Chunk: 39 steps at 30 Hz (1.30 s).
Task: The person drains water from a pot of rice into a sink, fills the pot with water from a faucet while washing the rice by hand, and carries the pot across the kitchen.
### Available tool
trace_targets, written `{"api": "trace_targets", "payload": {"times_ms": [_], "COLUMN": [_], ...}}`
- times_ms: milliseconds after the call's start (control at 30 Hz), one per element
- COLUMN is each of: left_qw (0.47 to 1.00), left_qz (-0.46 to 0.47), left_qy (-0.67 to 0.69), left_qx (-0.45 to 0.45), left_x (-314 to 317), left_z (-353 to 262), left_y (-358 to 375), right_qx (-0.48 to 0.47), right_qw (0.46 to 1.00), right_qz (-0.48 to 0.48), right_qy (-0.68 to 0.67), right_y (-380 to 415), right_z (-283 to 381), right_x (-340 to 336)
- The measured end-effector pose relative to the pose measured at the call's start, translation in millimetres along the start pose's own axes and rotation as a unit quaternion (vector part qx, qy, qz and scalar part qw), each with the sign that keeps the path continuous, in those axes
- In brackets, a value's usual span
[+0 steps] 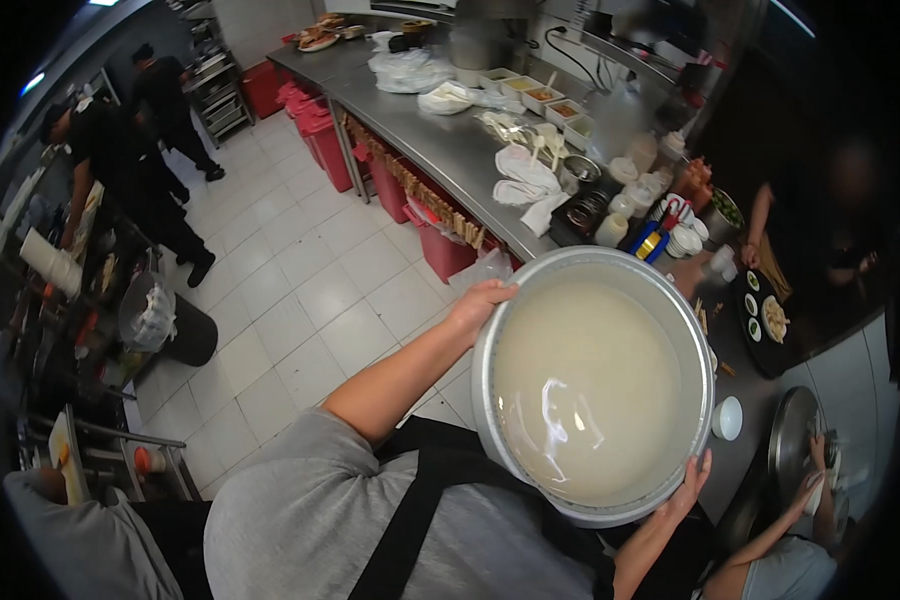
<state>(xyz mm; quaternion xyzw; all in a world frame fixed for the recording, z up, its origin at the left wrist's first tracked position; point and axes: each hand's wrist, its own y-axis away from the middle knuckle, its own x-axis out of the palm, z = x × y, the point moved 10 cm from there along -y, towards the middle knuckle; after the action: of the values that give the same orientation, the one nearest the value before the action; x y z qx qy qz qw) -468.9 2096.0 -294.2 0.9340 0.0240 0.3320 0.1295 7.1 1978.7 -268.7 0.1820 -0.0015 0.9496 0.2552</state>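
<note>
A large round metal pot [484, 385] is held up in front of my body, with cloudy whitish liquid [600, 370] in it reflecting the ceiling light. My left hand [482, 308] is closed on the pot's far left rim. At the lower right, my right hand [686, 490] grips the near side of the same pot, its fingers partly hidden by the wall. A small white bowl [727, 418] stands on the counter just right of the pot.
A long steel counter [410, 110] bears sauce trays [540, 98], cloths [525, 180] and bottles. Pink bins [440, 245] stand beneath it. Two people in black work at the left; others are at the right, one near a black tray [760, 350]. A grey trash bin [192, 330] stands on the tiled floor.
</note>
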Motion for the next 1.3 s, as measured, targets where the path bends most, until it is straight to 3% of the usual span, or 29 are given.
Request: {"api": "trace_targets", "payload": {"times_ms": [233,333,433,533,567,667,900,1000,1067,1100,1167,1233,1300], "left_qw": [1.000,0.989,0.997,0.988,0.991,0.967,0.945,0.946,0.943,0.941,0.935,0.925,0.916], "left_qz": [-0.003,0.024,-0.027,-0.032,0.004,0.071,0.146,0.142,0.150,0.157,0.172,0.147,0.129], "left_qy": [0.012,0.120,0.035,-0.149,-0.132,-0.225,-0.259,-0.272,-0.286,-0.293,-0.307,-0.345,-0.372], "left_qx": [-0.023,-0.079,-0.059,0.019,0.030,-0.092,-0.135,-0.108,-0.074,-0.067,-0.054,-0.064,-0.075], "left_x": [-11.2,0.8,-15.3,-28.7,-26.9,-19.9,-6.6,-5.8,-2.0,-0.3,4.1,0.4,-5.4], "left_z": [12.4,17.6,20.2,24.4,30.6,21.3,21.1,12.3,4.8,3.4,1.4,3.1,7.5], "left_y": [-10.2,-0.8,-1.6,6.9,15.1,65.0,88.0,88.3,90.5,90.4,89.0,88.0,87.4], "right_qx": [-0.011,-0.016,-0.018,-0.011,-0.007,0.011,0.009,0.121,0.122,0.042,0.000,0.080,0.180], "right_qw": [1.000,1.000,0.999,0.999,0.999,0.999,0.999,0.979,0.963,0.989,0.993,0.981,0.976], "right_qz": [0.012,0.023,0.028,0.031,0.030,0.034,-0.007,-0.056,-0.154,-0.120,-0.115,-0.140,-0.087], "right_qy": [0.006,0.011,0.022,0.013,0.006,-0.025,-0.042,-0.156,-0.187,-0.075,-0.027,-0.105,-0.090], "right_y": [3.3,-1.9,-5.4,-4.9,-5.2,-7.7,-1.5,20.1,75.6,84.5,122.1,153.4,170.2], "right_z": [0.4,-2.6,-4.7,-6.7,-7.1,-9.5,-16.0,-43.7,-43.2,-46.3,-58.7,-80.7,-104.1], "right_x": [3.6,-2.4,-9.6,-7.0,-6.0,-7.6,-20.7,-31.5,-7.5,-20.9,-7.6,20.9,29.5]}}
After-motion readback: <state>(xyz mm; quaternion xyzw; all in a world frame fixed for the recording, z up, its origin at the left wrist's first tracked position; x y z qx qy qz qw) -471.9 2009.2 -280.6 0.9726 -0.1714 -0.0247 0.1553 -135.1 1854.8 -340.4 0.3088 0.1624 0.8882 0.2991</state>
